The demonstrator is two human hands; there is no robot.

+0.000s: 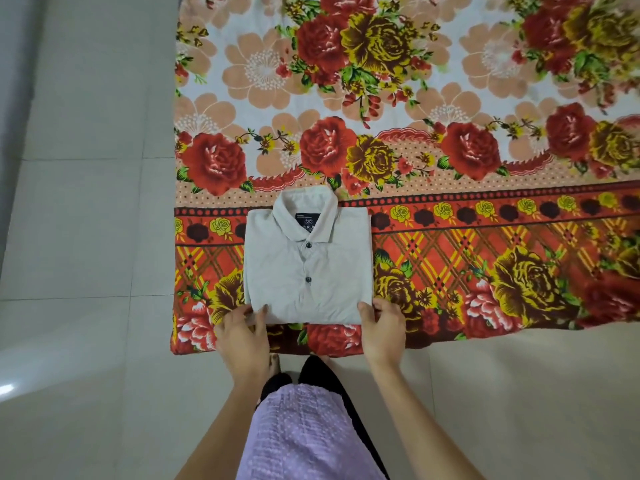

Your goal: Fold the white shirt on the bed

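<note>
The white shirt (308,268) lies on the bed (450,237) near its front edge, folded into a neat rectangle with the collar at the far end, a black label inside the collar and two dark buttons down the front. My left hand (242,329) holds the shirt's near left corner, thumb on top. At the near right corner my right hand (382,323) does the same, thumb on the cloth. Whether fingers reach under the fold is hidden.
A flowered bedsheet in red, yellow and peach covers the bed, whose left edge runs near the shirt. Pale floor tiles (86,237) lie to the left and in front. My lilac garment (298,434) and feet are below the bed's front edge.
</note>
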